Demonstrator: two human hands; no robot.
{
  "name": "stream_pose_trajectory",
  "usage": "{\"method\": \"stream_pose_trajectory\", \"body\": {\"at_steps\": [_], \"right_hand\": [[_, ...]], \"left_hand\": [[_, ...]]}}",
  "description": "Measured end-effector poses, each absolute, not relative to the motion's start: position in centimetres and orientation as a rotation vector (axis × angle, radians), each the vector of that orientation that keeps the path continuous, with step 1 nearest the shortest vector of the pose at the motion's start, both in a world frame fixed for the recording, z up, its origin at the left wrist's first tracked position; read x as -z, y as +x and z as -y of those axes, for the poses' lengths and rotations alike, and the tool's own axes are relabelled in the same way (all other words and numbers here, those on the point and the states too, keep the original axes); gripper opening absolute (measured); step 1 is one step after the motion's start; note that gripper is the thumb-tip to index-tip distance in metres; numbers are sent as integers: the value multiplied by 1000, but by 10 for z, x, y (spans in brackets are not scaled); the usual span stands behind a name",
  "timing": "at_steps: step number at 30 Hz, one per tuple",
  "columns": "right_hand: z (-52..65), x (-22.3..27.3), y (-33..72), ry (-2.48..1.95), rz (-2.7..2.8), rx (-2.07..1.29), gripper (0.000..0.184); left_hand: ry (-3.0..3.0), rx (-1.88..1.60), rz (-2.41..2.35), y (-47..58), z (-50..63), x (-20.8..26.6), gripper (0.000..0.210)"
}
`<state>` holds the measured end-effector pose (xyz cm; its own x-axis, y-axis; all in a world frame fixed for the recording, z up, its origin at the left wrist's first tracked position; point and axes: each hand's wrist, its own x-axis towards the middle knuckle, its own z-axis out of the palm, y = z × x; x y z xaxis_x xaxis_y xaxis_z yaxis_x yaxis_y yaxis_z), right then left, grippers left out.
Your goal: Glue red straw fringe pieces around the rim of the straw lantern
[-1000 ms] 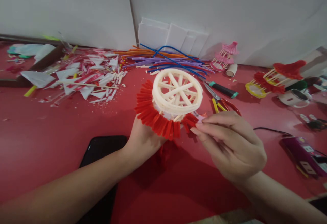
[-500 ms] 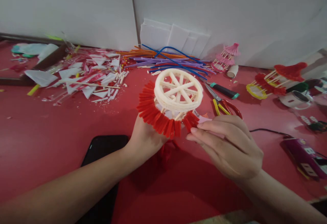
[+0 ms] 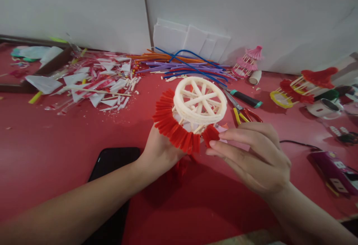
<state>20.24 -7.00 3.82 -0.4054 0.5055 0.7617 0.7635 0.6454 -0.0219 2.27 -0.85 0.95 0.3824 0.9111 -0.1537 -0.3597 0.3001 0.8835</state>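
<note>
My left hand (image 3: 160,146) is closed around a small pagoda-like craft model from below; its fingers are mostly hidden behind it. The model's top is a cream fuzzy spoked ring (image 3: 200,99) on short pale posts. Around its lower left and front runs a fringe of red fuzzy strips (image 3: 179,136), like cut pipe cleaners. At the model's front right, my right hand (image 3: 256,157) pinches a short red strip piece (image 3: 211,135) between thumb and fingers, beside a gap in the fringe. More red material hangs below the model, partly in shadow.
A black phone (image 3: 112,189) lies under my left forearm. Behind are pipe cleaners (image 3: 184,68), paper scraps (image 3: 95,79), scissors (image 3: 243,110) and a green-black cutter (image 3: 246,98). Pink (image 3: 248,62) and red pagoda models (image 3: 304,84), a mug (image 3: 324,107) and a power strip (image 3: 332,170) stand right.
The model has shifted slightly to the right and tilted a little. My right hand has moved slightly right with it, still pinching the red strip piece.
</note>
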Motion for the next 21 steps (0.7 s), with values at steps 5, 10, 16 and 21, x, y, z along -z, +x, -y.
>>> {"method": "stream_pose_trajectory", "body": {"at_steps": [5,10,16,21], "right_hand": [[69,-39,204,-959,2104,392,17],[69,-39,203,-942,2106,358,12],[66,-36,205,-896,2115,360,20],[64,-34,207,-889,2093,428,32]], "left_hand": [[606,-877,-566,28,6,-14,51],[527,-906,-488,30,8,-16,52],[565,-904,-445,31,8,-17,48],[790,-950,-571,30,8,-18,46]]}}
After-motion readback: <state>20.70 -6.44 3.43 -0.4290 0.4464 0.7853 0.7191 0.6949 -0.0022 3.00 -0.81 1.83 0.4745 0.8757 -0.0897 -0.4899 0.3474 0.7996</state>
